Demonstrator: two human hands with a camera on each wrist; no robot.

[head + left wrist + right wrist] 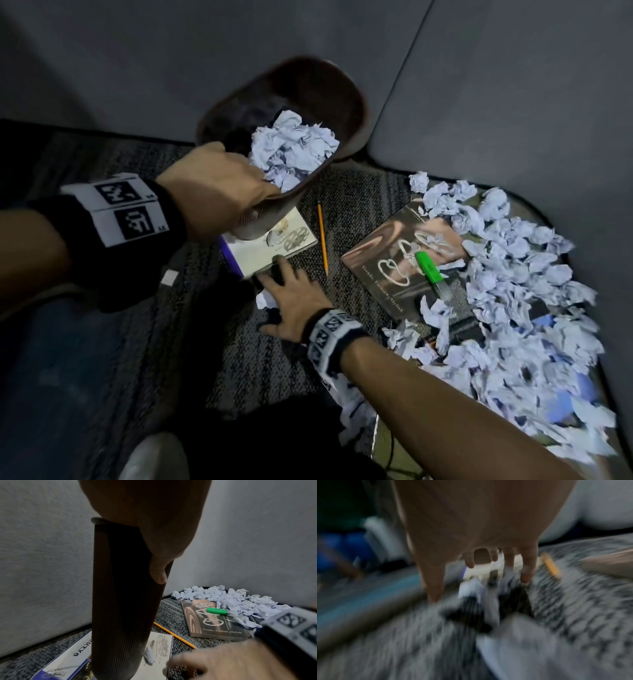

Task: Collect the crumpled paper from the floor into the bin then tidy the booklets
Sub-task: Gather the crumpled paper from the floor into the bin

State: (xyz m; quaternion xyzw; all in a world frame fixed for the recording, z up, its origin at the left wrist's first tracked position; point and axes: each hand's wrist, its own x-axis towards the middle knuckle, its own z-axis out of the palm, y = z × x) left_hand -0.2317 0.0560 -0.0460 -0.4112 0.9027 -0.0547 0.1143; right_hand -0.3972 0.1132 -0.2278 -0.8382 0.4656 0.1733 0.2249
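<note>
Collection step, well short of done. Left hand grips the rim of the dark brown ribbed plastic bin, thumb curled onto the outer wall, bin lifted and tipped toward the person, its base over the white booklet with reel drawings. Some crumpled pale blue-white paper in the bin.

Right hand is low on the grey speckled carpet, fingers spread and reaching down around a small crumpled paper scrap just near of the white booklet; right wrist view is blurred, so whether the fingers have closed on it, cannot tell. They look apart.

The big heap of crumpled paper lies far right on the floor, spilling over the dark glossy fashion booklet, which carries a green highlighter pen. A yellow pencil lies between the two booklets.

Next move, as I judge: pinch the scrap shut, lift it to the tipped bin mouth, drop it. Then work the right-side heap. Booklets wait until the paper is gone.
</note>
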